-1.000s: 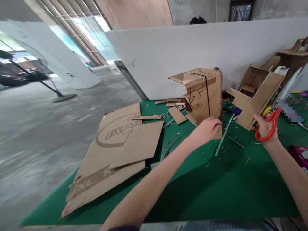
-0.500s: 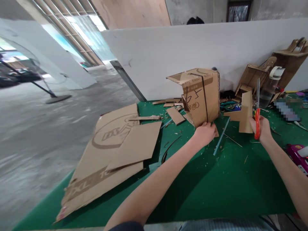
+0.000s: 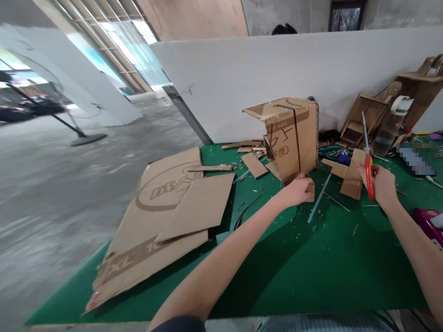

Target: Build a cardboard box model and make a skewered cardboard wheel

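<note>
My left hand point(image 3: 296, 190) is closed on a small cardboard piece point(image 3: 309, 192), just in front of the standing cardboard box point(image 3: 289, 143). A dark band or line runs down the box, and handwriting marks its side. Red-handled scissors point(image 3: 369, 180) are in my right hand point(image 3: 382, 184), their blades pointing up and away. Beside the right fingertips is a cross-like cardboard piece point(image 3: 352, 177), creased and tilted; I cannot tell how firmly the fingers grip it. Between the hands a thin bluish strip point(image 3: 319, 198) lies on the green table point(image 3: 311, 276).
Large flattened cardboard sheets point(image 3: 162, 207) cover the table's left side. A water bottle point(image 3: 392, 124), a phone-like device point(image 3: 415, 159) and a purple tool point(image 3: 429, 223) are on the right. A white partition point(image 3: 235, 87) closes off the back, with cardboard scraps point(image 3: 254, 165) near it.
The cross-like cardboard piece has dropped lower and tilted. The scissors lean more to the left. More of the small piece shows at my left hand, and the view has shifted slightly.
</note>
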Motion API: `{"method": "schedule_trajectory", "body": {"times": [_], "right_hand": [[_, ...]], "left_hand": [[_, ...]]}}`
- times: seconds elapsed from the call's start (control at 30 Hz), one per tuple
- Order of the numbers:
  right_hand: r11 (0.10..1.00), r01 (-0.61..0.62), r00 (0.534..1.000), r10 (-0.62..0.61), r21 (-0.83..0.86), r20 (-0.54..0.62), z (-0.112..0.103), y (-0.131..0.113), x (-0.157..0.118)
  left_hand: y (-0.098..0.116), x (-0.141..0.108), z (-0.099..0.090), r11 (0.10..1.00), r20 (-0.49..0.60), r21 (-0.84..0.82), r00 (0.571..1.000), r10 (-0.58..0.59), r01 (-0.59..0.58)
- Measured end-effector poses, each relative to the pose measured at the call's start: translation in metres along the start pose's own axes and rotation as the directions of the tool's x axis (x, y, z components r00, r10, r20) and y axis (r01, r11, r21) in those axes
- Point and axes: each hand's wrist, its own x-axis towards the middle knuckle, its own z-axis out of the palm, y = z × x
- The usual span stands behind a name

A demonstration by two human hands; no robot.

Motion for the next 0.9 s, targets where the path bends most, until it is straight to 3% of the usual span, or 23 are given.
{"method": "schedule_trajectory", "body": {"times": [0.1, 0.17, 0.27, 0.37, 0.47, 0.53, 0.6, 0.67, 0.7, 0.73, 0.8, 0.83, 0.9], "right_hand": [[0.975, 0.006, 0.997, 0.012, -0.224, 0.078, 0.002, -0.002, -0.003], [0.959, 0.042, 0.996, -0.018, -0.279, 0.088, 0.003, -0.003, -0.005], [0.963, 0.069, 0.995, -0.049, -0.259, 0.083, 0.005, -0.004, -0.006], [0.959, 0.051, 0.993, -0.018, -0.280, 0.121, 0.007, 0.000, -0.006], [0.949, 0.029, 0.977, 0.039, -0.313, 0.210, 0.007, 0.004, -0.005], [0.952, 0.044, 0.984, 0.013, -0.304, 0.180, 0.004, 0.002, -0.006], [0.964, 0.086, 0.996, -0.081, -0.251, 0.032, -0.003, -0.007, -0.010], [0.980, 0.186, 0.977, -0.193, -0.076, -0.090, -0.009, -0.021, -0.017], [0.962, 0.258, 0.965, -0.251, 0.087, -0.081, -0.011, -0.030, -0.022], [0.905, 0.299, 0.948, -0.318, 0.302, 0.013, -0.012, -0.038, -0.028], [0.735, 0.191, 0.879, -0.424, 0.650, 0.221, -0.009, -0.054, -0.041], [0.675, 0.123, 0.859, -0.439, 0.727, 0.262, -0.005, -0.060, -0.047], [0.610, 0.024, 0.887, -0.378, 0.792, 0.265, 0.006, -0.066, -0.057]], "left_hand": [[0.001, -0.001, -0.008, 0.975, -0.021, -0.220, 1.000, 0.023, -0.027], [0.003, -0.003, -0.013, 0.876, -0.037, -0.481, 0.999, 0.012, -0.028], [0.005, -0.005, -0.017, 0.554, -0.064, -0.832, 0.997, -0.044, -0.029], [0.008, -0.008, -0.019, 0.239, -0.075, -0.970, 0.994, -0.080, -0.054], [0.013, -0.011, -0.022, 0.092, -0.078, -0.993, 0.995, -0.066, -0.072], [0.016, -0.013, -0.023, 0.097, -0.094, -0.991, 0.993, -0.066, -0.087], [0.019, -0.013, -0.022, 0.163, -0.115, -0.982, 0.990, -0.082, -0.100], [0.022, -0.012, -0.021, 0.222, -0.144, -0.968, 0.985, -0.098, -0.119], [0.023, -0.012, -0.019, 0.244, -0.165, -0.960, 0.981, -0.103, -0.136], [0.025, -0.012, -0.018, 0.271, -0.189, -0.950, 0.976, -0.105, -0.155], [0.029, -0.012, -0.014, 0.351, -0.246, -0.916, 0.962, -0.117, -0.191], [0.031, -0.012, -0.012, 0.401, -0.273, -0.893, 0.954, -0.126, -0.203], [0.034, -0.012, -0.008, 0.485, -0.310, -0.850, 0.940, -0.144, -0.206]]}}
